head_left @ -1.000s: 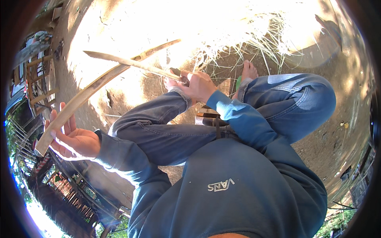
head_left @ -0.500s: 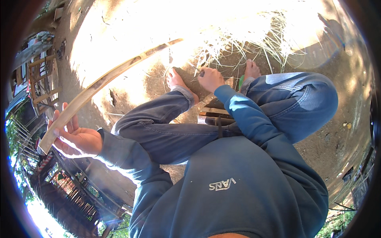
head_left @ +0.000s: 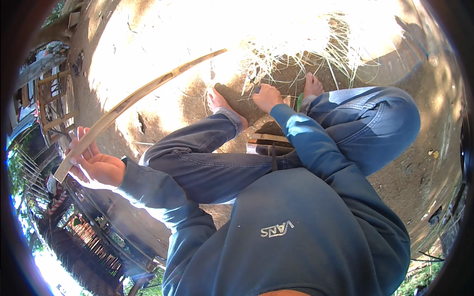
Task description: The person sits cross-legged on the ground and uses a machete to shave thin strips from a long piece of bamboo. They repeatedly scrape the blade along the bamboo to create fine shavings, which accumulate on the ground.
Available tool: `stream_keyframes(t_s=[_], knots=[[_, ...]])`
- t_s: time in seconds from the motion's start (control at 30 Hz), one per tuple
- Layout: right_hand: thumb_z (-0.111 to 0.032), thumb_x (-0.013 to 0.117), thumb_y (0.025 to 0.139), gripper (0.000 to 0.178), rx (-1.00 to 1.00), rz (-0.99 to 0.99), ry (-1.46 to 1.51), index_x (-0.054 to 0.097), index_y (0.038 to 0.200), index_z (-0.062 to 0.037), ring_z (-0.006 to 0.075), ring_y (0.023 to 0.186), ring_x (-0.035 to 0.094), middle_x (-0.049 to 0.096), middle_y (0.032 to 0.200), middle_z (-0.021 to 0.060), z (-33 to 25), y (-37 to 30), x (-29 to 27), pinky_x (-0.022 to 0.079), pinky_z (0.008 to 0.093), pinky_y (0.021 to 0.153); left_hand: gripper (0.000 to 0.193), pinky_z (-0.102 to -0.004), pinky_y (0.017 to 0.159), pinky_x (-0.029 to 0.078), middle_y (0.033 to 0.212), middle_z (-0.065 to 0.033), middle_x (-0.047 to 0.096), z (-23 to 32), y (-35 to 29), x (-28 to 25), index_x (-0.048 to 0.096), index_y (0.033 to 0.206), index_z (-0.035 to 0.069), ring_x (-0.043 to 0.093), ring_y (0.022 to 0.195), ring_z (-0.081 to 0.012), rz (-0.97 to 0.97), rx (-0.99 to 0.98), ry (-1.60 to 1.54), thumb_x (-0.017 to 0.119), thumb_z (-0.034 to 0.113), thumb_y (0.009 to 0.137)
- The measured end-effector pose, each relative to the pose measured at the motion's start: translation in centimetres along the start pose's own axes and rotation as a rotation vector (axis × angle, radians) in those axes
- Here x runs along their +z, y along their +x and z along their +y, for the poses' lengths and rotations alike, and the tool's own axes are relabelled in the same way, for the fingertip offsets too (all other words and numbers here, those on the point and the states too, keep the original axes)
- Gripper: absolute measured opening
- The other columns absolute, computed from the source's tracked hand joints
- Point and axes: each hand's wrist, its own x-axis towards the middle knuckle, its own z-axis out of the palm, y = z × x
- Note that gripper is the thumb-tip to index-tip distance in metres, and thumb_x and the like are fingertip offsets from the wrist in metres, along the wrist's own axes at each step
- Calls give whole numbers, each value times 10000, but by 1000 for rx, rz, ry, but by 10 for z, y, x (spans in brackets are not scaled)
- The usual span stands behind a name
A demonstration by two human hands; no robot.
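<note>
On the left, my left hand (head_left: 101,167) holds the lower end of a long split bamboo strip (head_left: 133,99), the thumb on one face and the fingers behind it. The strip slants up and away toward the bright ground, its far end in the air. My right hand (head_left: 268,97) is closed in front of me, between my feet. A dark-handled tool (head_left: 257,90), perhaps a knife, pokes out of that fist; its working end is hard to make out. The right hand and the bamboo are apart.
A heap of pale thin shavings (head_left: 316,54) lies on the sunlit dirt beyond my feet. Wooden slats (head_left: 270,138) show low between my legs. At the far left stands a wooden frame (head_left: 52,101), with a bamboo fence (head_left: 94,246) below it.
My left hand has shifted slightly right and up, carrying the near end of the bamboo strip. The right hand has drawn a little to the right with the tool.
</note>
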Motion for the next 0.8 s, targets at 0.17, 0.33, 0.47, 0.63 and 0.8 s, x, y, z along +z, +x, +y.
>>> stream_keyframes(t_s=[0.17,0.33,0.47,0.63,0.8], knots=[[-329,572,826,301,-364,-104,72,643,975,-78,336,827,647,665,824,167,-74,-39,-28,493,435,783,166,-499,873,564,847,-144,598,-7,-1,-12,508,972,-22,656,885,-357,-42,-61,-135,522,141,947],[-332,577,822,331,-349,-117,18,655,1064,-121,318,871,654,674,866,174,-65,-36,-24,503,420,810,180,-496,864,568,845,-132,593,-4,-1,-10,504,978,-4,659,856,-334,-42,-43,-170,535,170,946],[-341,567,827,349,-246,-10,-45,651,1086,-122,312,869,660,678,870,159,-45,-31,-17,511,414,810,189,-493,858,569,844,-117,587,-11,1,-15,488,1004,6,659,849,-323,-40,-60,-170,536,180,947],[-289,579,819,252,-228,-43,1,652,939,-80,343,786,651,669,796,154,-50,-32,-20,503,442,759,210,-516,864,563,870,-142,643,-13,2,-15,528,998,13,668,874,-364,-54,-19,-149,552,212,935],[-291,596,801,273,-92,2,-15,652,962,-78,349,790,646,666,808,167,-15,-13,-12,505,442,763,211,-501,855,568,850,-120,604,-6,0,-12,496,1002,2,662,862,-338,-21,-55,-127,541,199,944]])
